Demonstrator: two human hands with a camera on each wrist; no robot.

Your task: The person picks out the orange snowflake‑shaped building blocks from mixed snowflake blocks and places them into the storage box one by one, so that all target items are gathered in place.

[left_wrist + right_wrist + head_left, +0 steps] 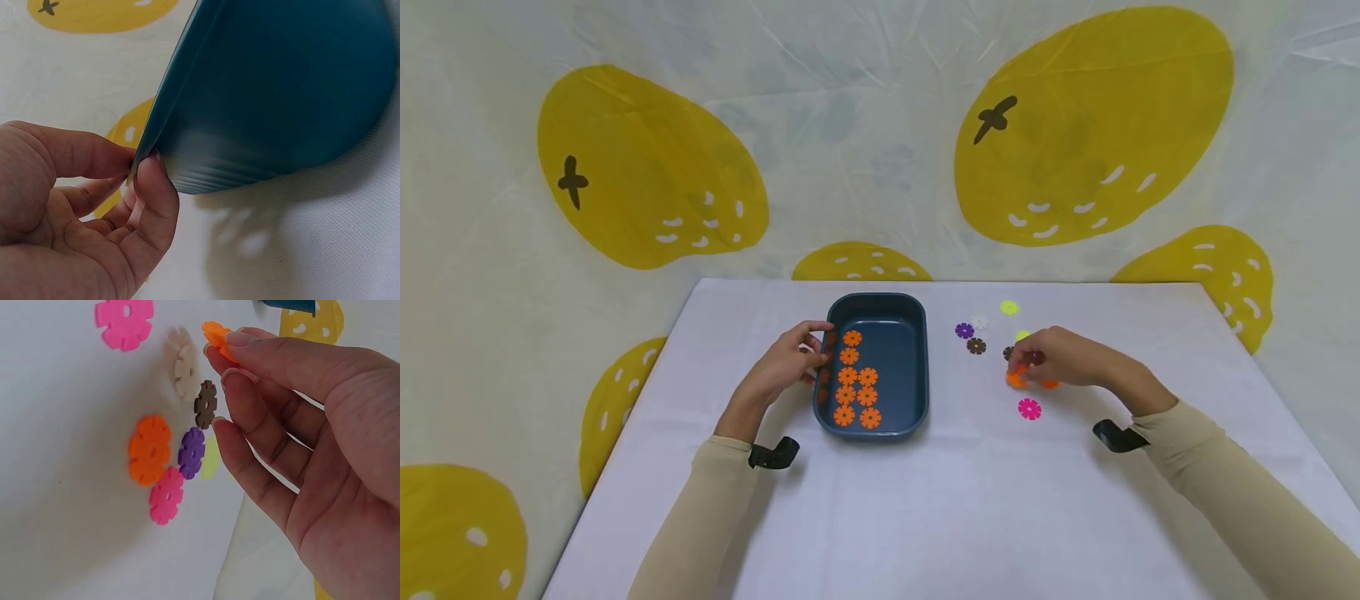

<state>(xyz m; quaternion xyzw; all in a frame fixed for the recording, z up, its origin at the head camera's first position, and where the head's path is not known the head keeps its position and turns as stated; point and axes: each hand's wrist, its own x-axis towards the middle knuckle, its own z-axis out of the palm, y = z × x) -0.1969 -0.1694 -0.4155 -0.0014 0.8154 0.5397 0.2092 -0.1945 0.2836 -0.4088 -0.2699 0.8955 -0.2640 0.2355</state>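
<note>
Thumb and fingers of my left hand point(784, 364) pinch the left rim of a dark blue tray point(901, 358); the left wrist view shows the tray wall point(275, 81) from outside. Inside lie several orange notched discs point(847, 395), set out in two columns along the left side. To the tray's right, my right hand point(1062, 357) pinches an orange notched disc point(215, 331) between thumb and fingertips, above the table. Under that hand, another orange disc point(139, 450) lies beside a purple disc point(187, 456) and a pink disc point(161, 512).
More loose discs lie right of the tray: purple point(959, 332), brown point(976, 350), white point(980, 322), yellow point(1009, 307) and bright pink point(1024, 413). A white cloth point(925, 517) covers the table. Behind it hangs a curtain point(857, 167) with yellow fruit shapes.
</note>
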